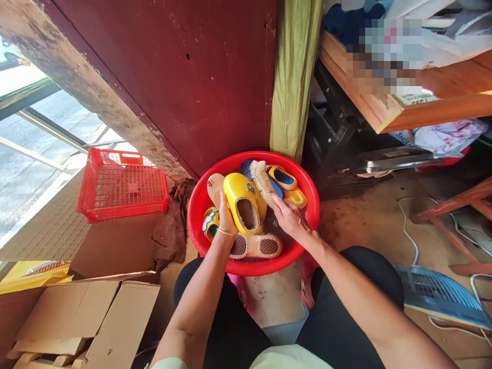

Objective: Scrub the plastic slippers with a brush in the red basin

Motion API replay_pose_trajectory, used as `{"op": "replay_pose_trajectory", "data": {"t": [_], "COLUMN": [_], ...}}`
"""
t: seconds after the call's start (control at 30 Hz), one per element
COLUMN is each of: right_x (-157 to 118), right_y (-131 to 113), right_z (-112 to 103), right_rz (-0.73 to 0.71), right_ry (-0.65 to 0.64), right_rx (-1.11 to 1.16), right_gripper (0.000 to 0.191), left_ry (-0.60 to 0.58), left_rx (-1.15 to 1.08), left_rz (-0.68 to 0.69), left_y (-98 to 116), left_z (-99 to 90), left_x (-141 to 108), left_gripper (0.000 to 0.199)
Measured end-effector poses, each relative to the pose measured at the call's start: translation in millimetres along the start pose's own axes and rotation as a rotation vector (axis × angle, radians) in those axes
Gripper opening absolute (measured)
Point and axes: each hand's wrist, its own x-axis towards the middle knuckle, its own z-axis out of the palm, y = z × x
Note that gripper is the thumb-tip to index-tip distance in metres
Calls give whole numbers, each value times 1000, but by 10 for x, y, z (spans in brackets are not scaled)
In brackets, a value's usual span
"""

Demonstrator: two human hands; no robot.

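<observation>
Over a round red basin [197, 233], my left hand [226, 218] grips a yellow shoe [235, 190] by its side, the shoe's opening facing me. A bristle brush [262, 180] is in my right hand [289, 218], its bristles beside the yellow shoe's right side. Around them in the basin lie a blue shoe [275, 190], a yellow shoe with blue lining [284, 177], a beige shoe with its patterned sole up [255, 246], a beige piece with a red motif [215, 188] and a yellow, white and green shoe [209, 223].
A red plastic crate [123, 187] stands on cardboard at the left, with cardboard boxes [69, 312] below it. Behind the basin are a dark red panel [192, 82] and a yellow-green cloth [294, 77]. At the right are a wooden table [442, 110] and a blue fan [442, 294].
</observation>
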Motion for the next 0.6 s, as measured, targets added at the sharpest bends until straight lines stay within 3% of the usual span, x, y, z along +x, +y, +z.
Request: {"op": "replay_pose_trajectory", "data": {"t": [0.07,0.13,0.23,0.3,0.43,0.6], "right_x": [-94,-224,-341,-313,-128,-76], "right_y": [-95,-197,-280,-298,-310,-321], "right_z": [-96,-203,-338,-381,-310,-108], "right_rz": [-64,-108,-104,-57,44,68], "right_ry": [-31,-186,-499,-610,-563,-511], "right_rx": [61,73,-35,-146,-284,-237], "right_gripper": [52,52,51,51,55,54], "left_ry": [42,64,72,98,116,67], "left_rx": [-20,-40,-7,83,239,239], "left_rz": [150,259,309,310,284,123], "left_y": [90,188,266,234,34,-85], "left_z": [14,-3,-59,-82,-65,-48], "left_x": [11,51,116,143,139,119], "left_gripper": [63,65,66,60,48,67]}}
